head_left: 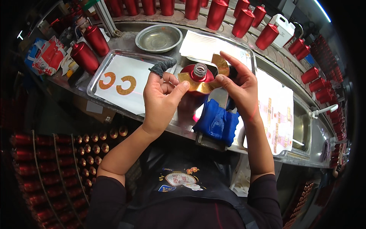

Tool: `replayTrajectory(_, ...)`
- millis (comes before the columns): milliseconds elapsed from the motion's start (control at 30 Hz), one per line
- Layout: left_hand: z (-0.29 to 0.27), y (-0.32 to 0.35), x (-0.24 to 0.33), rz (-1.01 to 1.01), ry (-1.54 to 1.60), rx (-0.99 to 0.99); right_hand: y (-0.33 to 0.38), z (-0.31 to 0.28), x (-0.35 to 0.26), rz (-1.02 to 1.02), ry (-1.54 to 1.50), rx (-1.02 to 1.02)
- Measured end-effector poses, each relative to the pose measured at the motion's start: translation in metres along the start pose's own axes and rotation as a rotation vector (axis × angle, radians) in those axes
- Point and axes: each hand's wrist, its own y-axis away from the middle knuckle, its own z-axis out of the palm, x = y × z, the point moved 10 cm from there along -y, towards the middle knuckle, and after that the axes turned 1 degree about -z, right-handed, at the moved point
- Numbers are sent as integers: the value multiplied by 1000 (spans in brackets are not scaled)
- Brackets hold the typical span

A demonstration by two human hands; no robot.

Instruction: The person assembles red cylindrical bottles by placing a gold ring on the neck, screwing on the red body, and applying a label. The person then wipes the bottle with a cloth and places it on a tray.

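Note:
A curved gold label (204, 87), shaped like an open ring, is stretched between my two hands. My left hand (160, 103) pinches one end between thumb and fingers; a dark wrapping (163, 67) covers its index finger. My right hand (243, 89) grips the other side with the thumb, its index finger raised along the label's far end. Just behind the label stands a red bottle (187, 69) with a clear threaded neck, whose lower body is partly hidden by the label and my left hand. I cannot tell whether the label touches the bottle. A blue padded rest (217, 123) sits beside the bottle.
Two gold C-shaped labels (126, 85) lie on white paper in a metal tray (91, 86) at left. Behind are a metal basin (159, 38) and stacked paper sheets (209, 46). Red bottles (217, 15) line a curved conveyor. Printed sheets (276, 114) and a sink (303, 129) lie right.

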Motion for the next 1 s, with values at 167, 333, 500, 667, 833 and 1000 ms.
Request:
replayTrajectory(167,-17,-9,-17,-118,155,31,-3,-3,32,278,-219,73)
replayTrajectory(333,1,-6,-20,-83,207,-91,18,14,24,140,-200,98)
replayTrajectory(500,19,-4,-30,-130,329,-214,17,19,23,79,-181,84)
replayTrajectory(667,16,-8,-29,-123,310,-241,16,22,26,170,-258,70)
replayTrajectory(833,16,-7,-32,-148,330,-226,17,19,24,124,-212,83)
replayTrajectory(1000,17,-8,-29,-143,319,-222,15,16,28,123,-176,90)
